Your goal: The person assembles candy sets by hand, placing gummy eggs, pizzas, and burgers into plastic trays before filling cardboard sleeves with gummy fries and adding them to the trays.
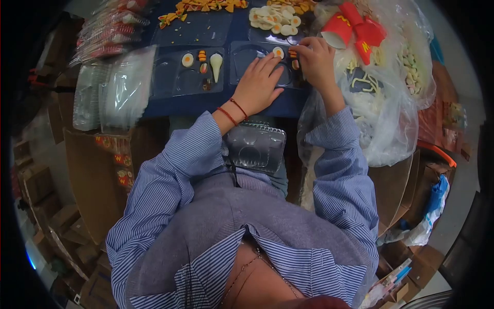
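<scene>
My left hand [261,85] lies palm down over a clear plastic tray [242,51], fingers stretched out. Its fingertips touch a small toy fried egg [278,52], white with an orange yolk. My right hand [318,63] reaches in at the tray's right side, thumb and fingertips closed together at a small orange toy piece [292,53]. Just below those fingertips sits a reddish-brown toy piece [295,64]. To the left, another clear tray [180,82] holds a toy egg [188,60], a stacked orange piece [202,55], a white spoon-shaped piece [216,67] and small brownish pieces.
Piles of toy eggs [272,20] and orange-yellow pieces [206,6] are at the back. Red fries cartons [355,31] rest on clear bags [381,103] at right. Stacked clear packs [123,92] stand left. A clear clamshell [256,147] is on my lap, between cardboard boxes [98,180].
</scene>
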`<act>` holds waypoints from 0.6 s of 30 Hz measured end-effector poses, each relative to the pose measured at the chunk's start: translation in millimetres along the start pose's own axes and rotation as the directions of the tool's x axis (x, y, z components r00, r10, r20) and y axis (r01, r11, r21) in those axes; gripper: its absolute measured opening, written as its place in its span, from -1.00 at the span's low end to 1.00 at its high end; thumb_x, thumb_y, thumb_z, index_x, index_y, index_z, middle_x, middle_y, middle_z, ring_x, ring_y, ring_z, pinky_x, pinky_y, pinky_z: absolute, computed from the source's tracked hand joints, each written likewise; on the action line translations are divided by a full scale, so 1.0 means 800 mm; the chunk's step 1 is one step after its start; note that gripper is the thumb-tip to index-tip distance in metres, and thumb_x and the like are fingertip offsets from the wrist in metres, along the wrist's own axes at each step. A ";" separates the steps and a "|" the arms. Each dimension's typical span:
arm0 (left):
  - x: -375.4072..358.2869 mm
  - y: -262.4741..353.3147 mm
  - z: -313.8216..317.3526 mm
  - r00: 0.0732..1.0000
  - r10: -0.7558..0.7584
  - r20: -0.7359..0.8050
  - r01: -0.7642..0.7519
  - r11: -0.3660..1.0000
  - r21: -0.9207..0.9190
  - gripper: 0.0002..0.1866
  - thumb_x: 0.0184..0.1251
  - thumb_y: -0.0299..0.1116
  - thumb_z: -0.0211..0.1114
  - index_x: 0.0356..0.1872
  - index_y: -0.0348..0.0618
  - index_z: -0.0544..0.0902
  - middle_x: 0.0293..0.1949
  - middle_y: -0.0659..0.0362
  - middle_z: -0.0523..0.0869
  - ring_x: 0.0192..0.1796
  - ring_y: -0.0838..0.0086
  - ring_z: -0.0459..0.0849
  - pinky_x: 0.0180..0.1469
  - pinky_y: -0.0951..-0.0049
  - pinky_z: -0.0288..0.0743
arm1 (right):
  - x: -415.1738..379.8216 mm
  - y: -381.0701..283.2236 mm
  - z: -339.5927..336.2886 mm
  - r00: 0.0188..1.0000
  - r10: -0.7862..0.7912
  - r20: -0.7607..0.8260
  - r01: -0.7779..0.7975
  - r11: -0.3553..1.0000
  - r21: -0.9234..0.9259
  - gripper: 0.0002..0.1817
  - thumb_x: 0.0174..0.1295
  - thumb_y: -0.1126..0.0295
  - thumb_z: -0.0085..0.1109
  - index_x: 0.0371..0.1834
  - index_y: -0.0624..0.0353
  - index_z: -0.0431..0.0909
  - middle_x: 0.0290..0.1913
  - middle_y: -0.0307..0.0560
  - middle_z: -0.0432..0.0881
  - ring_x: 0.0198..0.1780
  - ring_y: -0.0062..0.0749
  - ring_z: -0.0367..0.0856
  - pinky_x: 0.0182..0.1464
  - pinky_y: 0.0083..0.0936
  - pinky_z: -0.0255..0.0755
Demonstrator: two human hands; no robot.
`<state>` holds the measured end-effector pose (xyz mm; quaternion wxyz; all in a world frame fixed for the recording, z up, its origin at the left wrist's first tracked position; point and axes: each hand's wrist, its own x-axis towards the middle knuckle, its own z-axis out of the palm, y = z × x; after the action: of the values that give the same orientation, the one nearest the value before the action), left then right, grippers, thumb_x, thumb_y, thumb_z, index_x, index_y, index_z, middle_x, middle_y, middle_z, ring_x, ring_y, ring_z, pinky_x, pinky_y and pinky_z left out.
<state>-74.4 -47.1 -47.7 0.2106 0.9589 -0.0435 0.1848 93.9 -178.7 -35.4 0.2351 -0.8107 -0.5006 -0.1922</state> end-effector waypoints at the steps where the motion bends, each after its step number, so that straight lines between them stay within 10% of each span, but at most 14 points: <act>1: -0.001 0.001 0.000 1.000 -0.002 -0.001 0.002 1.000 -0.002 -0.47 0.15 -0.24 0.36 0.14 -0.22 0.50 0.31 0.02 0.39 0.43 0.15 0.27 0.41 0.07 0.19 | -0.002 -0.004 -0.001 0.998 -0.039 0.049 0.043 0.997 -0.064 -0.82 0.03 0.36 0.28 -0.27 -0.09 0.72 -0.12 -0.33 0.58 0.06 -0.35 0.47 0.10 -0.24 0.19; 11: -0.012 0.004 -0.010 0.999 -0.040 0.020 0.039 0.999 0.034 -0.38 0.12 -0.17 0.39 0.19 -0.22 0.47 0.36 0.00 0.32 0.46 0.16 0.20 0.43 0.10 0.15 | 0.008 -0.052 -0.028 0.989 -0.030 0.143 0.072 0.954 -0.292 -0.62 0.00 0.44 0.24 -0.04 -0.01 0.66 0.11 -0.24 0.54 0.33 -0.27 0.34 0.40 0.10 -0.07; 14: -0.016 0.002 -0.059 0.994 -0.026 0.102 0.007 0.984 0.179 -0.28 0.09 -0.05 0.41 0.23 -0.22 0.43 0.37 -0.02 0.32 0.44 0.16 0.24 0.38 0.14 0.22 | 0.075 -0.073 -0.038 0.991 -0.033 0.129 0.046 0.994 -0.102 -0.72 0.07 0.45 0.20 -0.11 0.04 0.70 0.01 -0.15 0.63 0.21 -0.20 0.47 0.27 -0.08 0.23; 18: 0.059 -0.092 -0.139 0.786 -0.396 0.475 0.215 0.895 0.391 -0.51 0.17 -0.21 0.34 0.12 -0.16 0.56 0.15 -0.05 0.54 0.12 0.09 0.60 0.07 0.22 0.54 | 0.170 -0.063 0.045 0.925 -0.027 0.380 -0.011 0.995 0.096 -0.76 0.14 0.34 0.21 -0.12 0.05 0.72 -0.12 0.02 0.71 -0.10 -0.02 0.67 -0.06 -0.16 0.53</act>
<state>-55.9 66.3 35.4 0.0609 0.9862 0.0867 -0.1270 108.7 -40.4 19.3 0.1718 -0.8182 -0.5486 -0.0078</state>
